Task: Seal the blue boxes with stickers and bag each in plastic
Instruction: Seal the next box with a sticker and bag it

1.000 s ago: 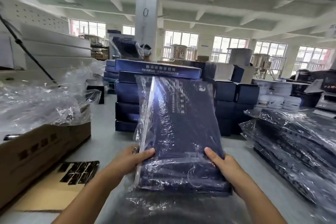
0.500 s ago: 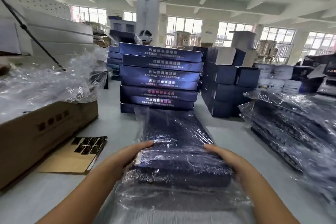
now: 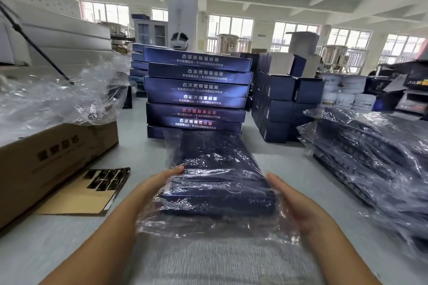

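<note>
Your left hand (image 3: pixel 159 183) and right hand (image 3: pixel 298 206) clasp the bagged blue box (image 3: pixel 220 183) by its two long sides, fingers curled onto the clear plastic bag (image 3: pixel 208 229) around it. The box lies nearly flat near the front edge of the worktop (image 3: pixel 58 245). Beyond it, mid-worktop, stands a stack of blue boxes (image 3: pixel 196 92). Bagged boxes (image 3: pixel 361 152) pile toward the right edge; a cardboard carton (image 3: pixel 53 157) and a sticker sheet (image 3: pixel 105 178) sit toward the left edge.
</note>
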